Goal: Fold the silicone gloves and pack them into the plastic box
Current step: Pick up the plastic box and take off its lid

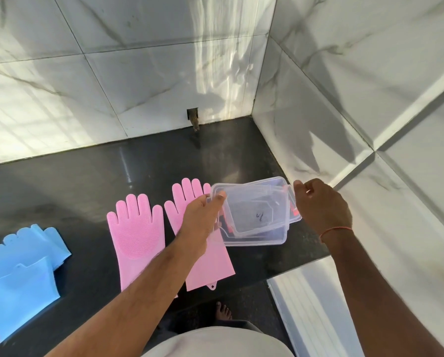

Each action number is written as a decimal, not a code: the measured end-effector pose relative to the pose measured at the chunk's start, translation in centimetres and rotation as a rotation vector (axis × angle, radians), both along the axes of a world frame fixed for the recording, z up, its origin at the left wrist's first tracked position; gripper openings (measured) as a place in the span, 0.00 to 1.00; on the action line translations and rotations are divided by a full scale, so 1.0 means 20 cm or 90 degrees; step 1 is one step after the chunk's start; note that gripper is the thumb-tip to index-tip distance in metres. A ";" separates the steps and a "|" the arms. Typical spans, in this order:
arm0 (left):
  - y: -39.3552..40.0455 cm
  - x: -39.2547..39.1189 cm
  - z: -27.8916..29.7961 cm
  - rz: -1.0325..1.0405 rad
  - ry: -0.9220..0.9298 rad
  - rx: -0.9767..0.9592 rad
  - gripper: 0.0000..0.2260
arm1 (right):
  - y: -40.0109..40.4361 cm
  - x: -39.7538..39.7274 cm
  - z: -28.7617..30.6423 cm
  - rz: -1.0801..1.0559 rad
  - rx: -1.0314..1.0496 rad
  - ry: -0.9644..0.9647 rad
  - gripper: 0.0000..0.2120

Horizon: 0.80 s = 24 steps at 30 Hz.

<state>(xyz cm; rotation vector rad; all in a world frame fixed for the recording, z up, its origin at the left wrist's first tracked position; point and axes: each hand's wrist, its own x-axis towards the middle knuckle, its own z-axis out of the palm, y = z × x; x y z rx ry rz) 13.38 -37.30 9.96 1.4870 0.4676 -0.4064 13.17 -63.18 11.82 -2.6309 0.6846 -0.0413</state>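
Just above the dark tabletop (pixel 74 181), near its right end, the clear plastic box (pixel 254 215) was held up between both hands, tilted, with a clear lid (pixel 244 202) lying loose on or in it; which of the two could not be told. The left hand (pixel 202 215) gripped the box's left rim, thumb over the edge and fingers underneath. The right hand (pixel 321 204) was at the box's far right corner with fingers curled, beside a red clip (pixel 294 210), though whether it actually gripped the rim could not be told. A red thread (pixel 335 230) circled the right wrist.

Two pink silicone gloves (pixel 135 235) lay flat on the tabletop, palms up, fingers pointing far; the right one was partly covered by the left forearm and the box. Well to the left, at the near left edge, blue silicone gloves (pixel 22 266) lay folded in a heap. White marble tiles (pixel 112 73) lined the walls behind and to the right.
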 end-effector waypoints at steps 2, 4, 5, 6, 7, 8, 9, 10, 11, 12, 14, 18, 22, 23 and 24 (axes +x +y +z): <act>0.02 0.02 0.07 0.007 -0.077 -0.014 0.13 | 0.01 0.01 0.08 0.002 0.039 0.052 0.35; 0.03 0.05 0.14 0.018 -0.217 0.014 0.12 | 0.04 0.05 0.16 -0.019 0.289 0.125 0.42; 0.04 0.06 0.16 0.014 -0.302 0.043 0.11 | 0.06 0.06 0.20 -0.027 0.435 0.164 0.44; 0.05 0.07 0.18 0.006 -0.386 0.078 0.10 | 0.07 0.08 0.23 -0.019 0.557 0.195 0.46; 0.06 0.09 0.19 -0.009 -0.465 0.116 0.08 | 0.08 0.11 0.25 -0.008 0.652 0.212 0.47; 0.07 0.12 0.19 -0.036 -0.534 0.163 0.07 | 0.10 0.14 0.26 -0.009 0.725 0.208 0.48; 0.09 0.15 0.18 -0.073 -0.591 0.209 0.07 | 0.11 0.18 0.27 -0.023 0.777 0.192 0.47; 0.10 0.18 0.18 -0.109 -0.633 0.240 0.08 | 0.12 0.21 0.27 -0.043 0.810 0.168 0.45; 0.11 0.20 0.18 -0.137 -0.650 0.252 0.08 | 0.14 0.25 0.27 -0.063 0.830 0.137 0.40; 0.13 0.22 0.18 -0.155 -0.647 0.255 0.09 | 0.16 0.29 0.27 -0.081 0.843 0.103 0.34; 0.15 0.28 0.15 -0.153 -0.599 0.276 0.14 | 0.19 0.36 0.24 -0.103 0.867 0.055 0.17; 0.16 0.42 0.05 -0.066 -0.316 0.261 0.37 | 0.25 0.50 0.16 -0.114 0.889 0.040 0.04; 0.15 0.56 -0.03 0.007 -0.044 -0.004 0.33 | 0.26 0.66 0.03 -0.144 0.853 0.031 0.05; 0.15 0.61 -0.06 0.005 -0.035 -0.005 0.28 | 0.26 0.70 0.00 -0.152 0.847 0.037 0.05; 0.14 0.64 -0.08 -0.002 -0.039 0.013 0.24 | 0.25 0.73 -0.04 -0.157 0.839 0.041 0.06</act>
